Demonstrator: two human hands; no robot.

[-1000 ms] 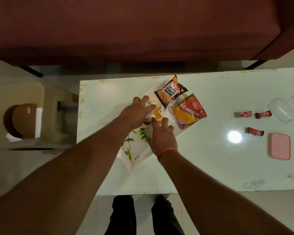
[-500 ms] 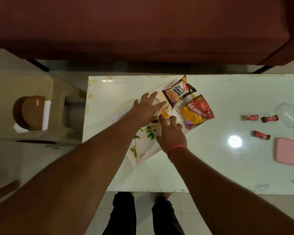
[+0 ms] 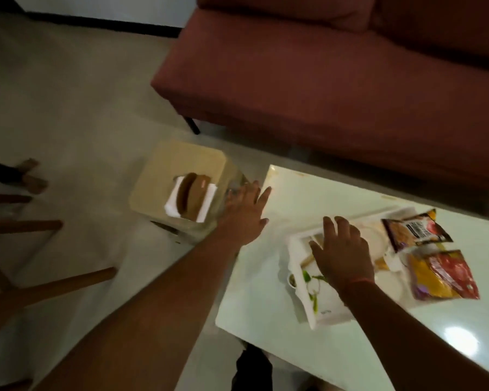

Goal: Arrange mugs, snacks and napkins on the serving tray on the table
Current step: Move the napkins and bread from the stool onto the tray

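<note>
- Your left hand (image 3: pixel 244 213) is spread open and empty, reaching off the end of the surface (image 3: pixel 308 204) toward the stool (image 3: pixel 178 170) beside it.
- On that stool sits a brown holder (image 3: pixel 192 198) with white napkins (image 3: pixel 173 206) in it; your fingers are near it but not touching.
- Your right hand (image 3: pixel 342 255) hovers flat and open over the serving tray (image 3: pixel 302 300), gripping nothing.
- The tray already carries two snacks: a peanut packet (image 3: pixel 415 231) at its far end and a red-and-yellow packet (image 3: pixel 443 277) along its right side.
- A mug seems to lie under your right hand, but blur hides it, so you cannot count it as placed.
- A small round thing (image 3: pixel 292 280) sits just off the tray's left rim; what it is cannot be told.
- Judged from this, the snacks are done and the napkins are still to be fetched.
</note>
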